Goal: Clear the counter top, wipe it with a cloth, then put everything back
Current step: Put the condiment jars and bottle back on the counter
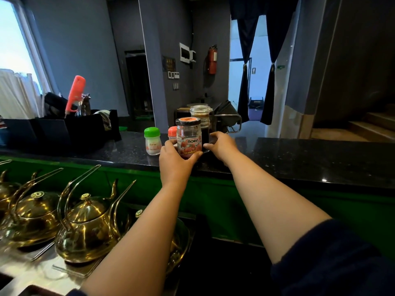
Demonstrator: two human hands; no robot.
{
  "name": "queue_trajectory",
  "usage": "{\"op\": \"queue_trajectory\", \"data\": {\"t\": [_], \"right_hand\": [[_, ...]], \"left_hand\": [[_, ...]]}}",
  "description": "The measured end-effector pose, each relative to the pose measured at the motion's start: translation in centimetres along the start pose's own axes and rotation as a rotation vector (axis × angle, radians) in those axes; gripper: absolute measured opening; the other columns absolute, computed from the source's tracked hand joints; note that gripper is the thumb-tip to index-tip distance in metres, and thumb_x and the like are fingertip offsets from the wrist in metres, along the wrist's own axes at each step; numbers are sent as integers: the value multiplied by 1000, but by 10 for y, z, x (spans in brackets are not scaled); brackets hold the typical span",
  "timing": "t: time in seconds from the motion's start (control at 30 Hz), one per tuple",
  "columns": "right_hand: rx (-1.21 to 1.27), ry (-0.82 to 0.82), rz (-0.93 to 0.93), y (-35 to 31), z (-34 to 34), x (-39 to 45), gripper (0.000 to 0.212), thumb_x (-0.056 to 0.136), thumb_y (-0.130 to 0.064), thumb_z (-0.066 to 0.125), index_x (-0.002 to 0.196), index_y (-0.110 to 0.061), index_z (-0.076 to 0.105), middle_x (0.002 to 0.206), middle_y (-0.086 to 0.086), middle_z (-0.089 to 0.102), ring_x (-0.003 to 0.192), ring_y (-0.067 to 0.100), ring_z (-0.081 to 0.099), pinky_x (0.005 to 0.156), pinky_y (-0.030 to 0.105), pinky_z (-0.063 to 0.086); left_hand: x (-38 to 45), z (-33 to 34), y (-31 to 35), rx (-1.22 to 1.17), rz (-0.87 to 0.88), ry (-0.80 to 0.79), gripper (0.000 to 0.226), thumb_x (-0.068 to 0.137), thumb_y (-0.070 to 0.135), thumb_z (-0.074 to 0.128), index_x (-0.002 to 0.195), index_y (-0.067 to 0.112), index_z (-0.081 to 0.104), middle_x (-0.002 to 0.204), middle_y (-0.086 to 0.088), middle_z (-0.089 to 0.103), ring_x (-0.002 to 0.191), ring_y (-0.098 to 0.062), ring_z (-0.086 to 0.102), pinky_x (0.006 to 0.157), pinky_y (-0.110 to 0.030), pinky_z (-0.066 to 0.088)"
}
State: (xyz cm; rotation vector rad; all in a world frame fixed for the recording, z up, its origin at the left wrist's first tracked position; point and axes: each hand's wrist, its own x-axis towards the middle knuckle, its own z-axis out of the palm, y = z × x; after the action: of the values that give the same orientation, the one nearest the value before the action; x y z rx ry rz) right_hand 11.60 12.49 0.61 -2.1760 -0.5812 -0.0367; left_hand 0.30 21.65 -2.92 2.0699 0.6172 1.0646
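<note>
Left hand (174, 159) grips the jam jar (189, 136), right hand (220, 144) curls round a dark jar behind it; green-capped bottle (152, 141) and glass jar (201, 115) on the tabletop (299, 154), no cloth visible, phase unclear.

Grey-blue walls (81, 50), bright window (12, 45) at left, dark curtains (248, 60) tied at a daylit doorway, red fire extinguisher (212, 59) wall-mounted, steps (367, 127) at right.
</note>
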Motion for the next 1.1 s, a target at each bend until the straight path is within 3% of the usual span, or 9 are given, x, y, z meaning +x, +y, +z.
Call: {"op": "queue_trajectory", "data": {"t": [0.1, 0.2, 0.27, 0.37, 0.5, 0.63, 0.77, 0.93, 1.1], "right_hand": [[-16, 22, -40, 9, -17, -30, 45, 92, -22, 63, 135, -16, 50, 129, 7, 59, 118, 24, 54, 83, 25, 40], [41, 172, -157, 26, -37, -76, 33, 92, -12, 60, 125, -16, 60, 123, 5, 61, 115, 20, 55, 86, 22, 42], [22, 299, -262, 43, -50, -111, 27, 90, -8, 60, 115, -17, 65, 117, 2, 61, 115, 19, 52, 93, 23, 41], [15, 332, -316, 74, -66, -167, 25, 88, -6, 60, 109, -18, 68, 110, -2, 62, 113, 16, 48, 89, 12, 33], [-18, 304, -225, 126, -88, -234, 23, 87, -7, 62, 105, -20, 69, 110, -2, 64, 114, 18, 50, 91, 17, 32], [-71, 223, -43, 183, -102, -285, 23, 88, -12, 62, 107, -25, 68, 115, -4, 63, 119, 18, 47, 91, 19, 32], [-170, 129, 150, 234, -116, -317, 30, 88, -18, 62, 117, -28, 63, 125, -1, 58, 127, 21, 40, 100, 28, 35], [-258, -46, 361, 267, -135, -348, 59, 83, -35, 64, 138, -34, 44, 141, 6, 42, 133, 29, 35, 102, 38, 38], [-137, -225, 429, 298, -130, -379, 92, 69, -36, 81, 145, -31, 29, 143, 6, 34, 128, 27, 42, 97, 34, 43]], "left_hand": [[-11, -4, 3, 47, -13, -23, 80, 74, 38, 79, 138, 14, 38, 133, -8, 43, 125, -23, 42, 102, -34, 39], [-33, -12, 13, 13, -50, -14, 74, 80, 31, 74, 141, 15, 36, 139, -11, 36, 129, -25, 37, 106, -35, 35], [-54, -17, 22, -19, -39, -8, 60, 84, 27, 71, 135, 14, 42, 135, -9, 38, 122, -20, 43, 102, -29, 38], [-95, -16, 36, -35, 61, -74, 39, 86, 24, 67, 122, 15, 55, 120, -4, 45, 103, -9, 47, 89, -16, 35], [-166, 3, 49, -62, 161, -245, 17, 86, 21, 66, 103, 23, 65, 105, 0, 58, 93, -9, 57, 86, -20, 42], [-244, 35, 52, -82, 195, -377, 14, 83, 16, 67, 96, 21, 70, 96, -1, 63, 86, -9, 58, 80, -15, 40], [-307, 72, 43, -99, 113, -535, 23, 80, 10, 69, 103, 16, 68, 103, -4, 65, 90, -11, 61, 85, -17, 44], [-354, 115, 28, 12, 31, -893, 81, 73, 13, 76, 143, 22, 37, 138, -5, 45, 125, -19, 47, 96, -25, 40], [-375, 138, 24, -30, -103, -868, 98, 71, 15, 81, 149, 25, 24, 143, -2, 43, 127, -23, 46, 99, -39, 45]]}}
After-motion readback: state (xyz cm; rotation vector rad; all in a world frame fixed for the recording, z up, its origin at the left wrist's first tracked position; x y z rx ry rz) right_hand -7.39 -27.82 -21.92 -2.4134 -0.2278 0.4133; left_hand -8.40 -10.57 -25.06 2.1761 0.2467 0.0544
